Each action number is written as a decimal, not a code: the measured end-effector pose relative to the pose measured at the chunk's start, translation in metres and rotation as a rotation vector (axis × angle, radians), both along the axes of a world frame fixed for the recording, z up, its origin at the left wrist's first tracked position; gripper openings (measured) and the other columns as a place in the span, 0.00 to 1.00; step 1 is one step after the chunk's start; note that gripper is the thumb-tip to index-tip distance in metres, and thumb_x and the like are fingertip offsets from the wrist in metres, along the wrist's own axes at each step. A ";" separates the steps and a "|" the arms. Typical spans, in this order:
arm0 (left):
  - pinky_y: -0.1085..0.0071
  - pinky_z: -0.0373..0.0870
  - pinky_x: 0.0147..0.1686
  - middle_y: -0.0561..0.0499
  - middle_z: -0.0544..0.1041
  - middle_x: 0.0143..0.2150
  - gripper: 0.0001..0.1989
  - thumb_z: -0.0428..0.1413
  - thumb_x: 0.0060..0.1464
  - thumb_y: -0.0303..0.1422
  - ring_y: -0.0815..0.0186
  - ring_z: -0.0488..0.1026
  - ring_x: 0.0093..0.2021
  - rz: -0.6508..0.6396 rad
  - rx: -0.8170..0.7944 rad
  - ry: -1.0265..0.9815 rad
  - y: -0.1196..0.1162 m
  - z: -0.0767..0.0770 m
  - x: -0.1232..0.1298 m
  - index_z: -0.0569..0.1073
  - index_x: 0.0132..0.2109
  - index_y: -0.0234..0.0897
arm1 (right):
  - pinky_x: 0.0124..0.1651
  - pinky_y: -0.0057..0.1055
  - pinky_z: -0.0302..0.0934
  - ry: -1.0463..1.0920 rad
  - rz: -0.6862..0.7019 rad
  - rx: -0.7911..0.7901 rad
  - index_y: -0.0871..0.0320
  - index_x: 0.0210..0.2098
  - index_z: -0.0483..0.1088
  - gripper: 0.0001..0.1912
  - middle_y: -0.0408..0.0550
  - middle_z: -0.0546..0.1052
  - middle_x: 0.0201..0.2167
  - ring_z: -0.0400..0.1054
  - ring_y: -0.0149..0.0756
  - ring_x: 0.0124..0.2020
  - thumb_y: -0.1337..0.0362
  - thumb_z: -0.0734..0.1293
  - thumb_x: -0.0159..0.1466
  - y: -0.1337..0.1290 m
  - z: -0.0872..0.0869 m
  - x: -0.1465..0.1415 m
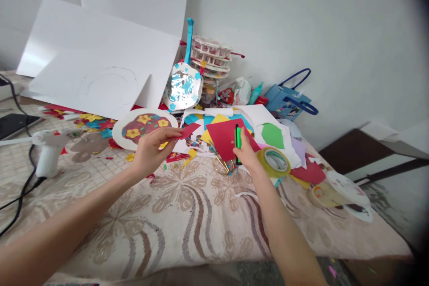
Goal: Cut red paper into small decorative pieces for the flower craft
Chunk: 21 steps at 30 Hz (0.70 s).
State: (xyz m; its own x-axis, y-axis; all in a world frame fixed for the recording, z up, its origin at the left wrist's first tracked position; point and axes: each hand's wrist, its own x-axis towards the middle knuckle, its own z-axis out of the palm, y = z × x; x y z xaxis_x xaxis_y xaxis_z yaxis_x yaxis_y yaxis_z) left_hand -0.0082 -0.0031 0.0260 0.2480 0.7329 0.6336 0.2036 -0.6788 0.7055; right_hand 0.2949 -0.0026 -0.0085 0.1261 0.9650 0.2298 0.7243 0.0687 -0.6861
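Observation:
My left hand [154, 149] pinches a small piece of red paper [190, 131] between thumb and fingers, above the tabletop. My right hand [246, 149] is closed around a slim green-and-black tool [238, 138], held upright; its exact kind is not clear. Behind that hand lies a larger red paper sheet [219, 136] over yellow paper [218, 119]. Gold-handled scissors [223, 166] rest just left of my right hand, with their blades hidden. Beside my left hand sits a white-rimmed oval piece [117, 132] decorated with yellow flowers.
A roll of yellow tape [275, 162] lies right of my right hand, another tape roll [323, 194] farther right. A white glue gun [48, 152] with a black cord stands left. White boards [100, 53], a foil-centred craft piece [182, 87] and a blue bag [288, 100] stand at the back.

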 end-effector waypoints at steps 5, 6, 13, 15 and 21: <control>0.61 0.71 0.46 0.46 0.75 0.46 0.09 0.51 0.52 0.27 0.62 0.72 0.47 -0.005 0.013 0.001 0.001 -0.002 0.000 0.73 0.40 0.39 | 0.57 0.46 0.50 -0.358 -0.259 0.151 0.66 0.63 0.42 0.40 0.66 0.51 0.58 0.48 0.50 0.60 0.75 0.59 0.52 0.004 -0.002 0.011; 0.61 0.71 0.46 0.46 0.75 0.46 0.09 0.51 0.52 0.27 0.62 0.72 0.47 -0.004 0.015 0.007 0.001 -0.002 0.000 0.73 0.40 0.39 | 0.56 0.49 0.49 -0.387 -0.272 0.188 0.66 0.62 0.46 0.37 0.66 0.53 0.57 0.49 0.52 0.59 0.74 0.60 0.54 0.004 -0.001 0.011; 0.63 0.70 0.46 0.44 0.75 0.45 0.10 0.51 0.53 0.25 0.61 0.71 0.47 -0.016 0.004 -0.042 0.004 -0.002 -0.001 0.72 0.41 0.36 | 0.49 0.34 0.60 -0.162 0.322 0.389 0.58 0.45 0.67 0.14 0.51 0.71 0.41 0.65 0.36 0.45 0.70 0.56 0.63 -0.025 0.016 -0.060; 0.63 0.70 0.47 0.44 0.75 0.45 0.10 0.51 0.52 0.25 0.61 0.71 0.46 -0.001 -0.004 -0.062 0.007 -0.002 -0.003 0.72 0.42 0.35 | 0.48 0.32 0.61 -0.147 0.558 0.325 0.57 0.44 0.68 0.12 0.49 0.71 0.41 0.66 0.34 0.45 0.70 0.58 0.63 -0.034 0.018 -0.093; 0.62 0.68 0.49 0.43 0.74 0.47 0.09 0.52 0.53 0.26 0.60 0.71 0.48 0.005 -0.088 -0.108 0.012 -0.003 -0.006 0.71 0.43 0.35 | 0.31 0.29 0.62 -0.426 0.920 0.241 0.55 0.51 0.62 0.19 0.52 0.66 0.49 0.68 0.36 0.36 0.66 0.62 0.60 -0.034 0.011 -0.177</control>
